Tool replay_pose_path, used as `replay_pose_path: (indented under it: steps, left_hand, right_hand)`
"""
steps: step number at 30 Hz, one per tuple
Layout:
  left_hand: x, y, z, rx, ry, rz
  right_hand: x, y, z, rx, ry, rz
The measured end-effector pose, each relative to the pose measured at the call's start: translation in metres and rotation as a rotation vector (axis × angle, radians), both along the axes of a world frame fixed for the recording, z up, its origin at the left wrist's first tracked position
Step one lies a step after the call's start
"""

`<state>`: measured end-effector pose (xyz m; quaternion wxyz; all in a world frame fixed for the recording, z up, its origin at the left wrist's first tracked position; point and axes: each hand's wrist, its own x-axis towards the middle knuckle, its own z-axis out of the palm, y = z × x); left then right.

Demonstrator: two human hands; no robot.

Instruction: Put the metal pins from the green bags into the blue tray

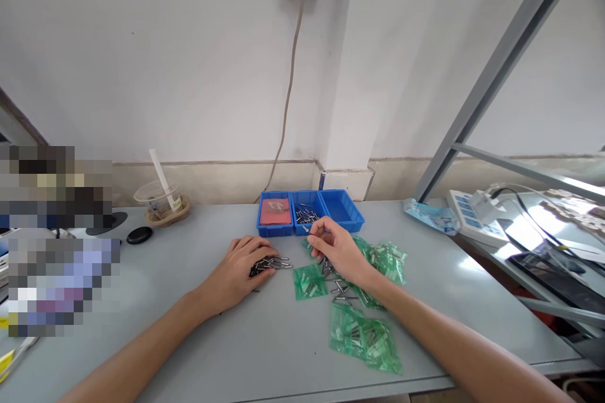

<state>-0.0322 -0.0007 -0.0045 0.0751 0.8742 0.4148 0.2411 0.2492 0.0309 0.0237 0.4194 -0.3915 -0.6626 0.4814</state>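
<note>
My left hand [239, 267] rests on the table, its fingers curled round a bunch of thin metal pins [278, 262] whose ends stick out to the right. My right hand [338, 249] is in a pinch just in front of the blue bins, with a small shiny piece [306, 230], seemingly a metal pin, at its fingertips. Below that hand lie more loose metal pins [341, 290]. A small green plastic bag [310, 282] with pins inside lies between my hands. Several more filled green bags [390, 261] are heaped beside and under my right wrist.
Three joined blue bins [343, 211] stand near the wall: the left holds a pink packet [275, 211], the middle dark pins [307, 214]. A clear cup [158, 192] and black round object [139, 235] sit left. Right are a blue-white packet [431, 217] and power strip [472, 220].
</note>
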Motion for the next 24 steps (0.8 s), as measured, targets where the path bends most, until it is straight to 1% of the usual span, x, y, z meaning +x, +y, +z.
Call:
replay_pose_path:
  steps: [2, 4, 8, 11, 13, 16, 18, 19, 21, 22, 24]
  left_hand:
    - [0.000, 0.000, -0.001, 0.009, 0.003, 0.007]
    - [-0.001, 0.001, -0.002, 0.013, 0.012, 0.020]
    - [-0.002, 0.001, -0.003, 0.019, 0.023, 0.052]
    - [-0.002, 0.001, -0.004, 0.007, 0.033, 0.067]
    - [-0.002, 0.001, -0.004, -0.006, 0.041, 0.076]
    - [0.000, 0.001, -0.004, -0.022, 0.043, 0.094]
    - [0.001, 0.001, -0.004, -0.030, 0.032, 0.104]
    - [0.001, 0.000, -0.004, -0.033, 0.026, 0.104]
    - [0.001, 0.000, -0.004, -0.041, 0.017, 0.096]
    - [0.002, 0.000, -0.004, -0.043, 0.014, 0.091]
    - [0.002, 0.001, -0.005, -0.043, 0.010, 0.083]
  right_hand:
    - [0.001, -0.001, -0.001, 0.101, -0.082, -0.053]
    - [0.001, -0.003, -0.001, 0.123, -0.109, -0.065]
    - [0.002, -0.003, 0.002, -0.035, -0.007, -0.032]
    - [0.003, 0.003, 0.002, -0.150, 0.083, -0.076]
    - [0.004, 0.009, 0.002, -0.183, 0.132, -0.115]
    - [0.005, 0.014, 0.004, -0.171, 0.165, -0.126]
    - [0.005, 0.012, 0.007, -0.107, 0.114, -0.116]
    - [0.006, 0.010, 0.009, -0.045, 0.053, -0.103]
    - [0.005, 0.001, 0.011, 0.149, -0.141, -0.040]
    - [0.004, -0.004, 0.012, 0.258, -0.242, 0.036]
    - [0.002, -0.014, 0.011, 0.429, -0.413, 0.238]
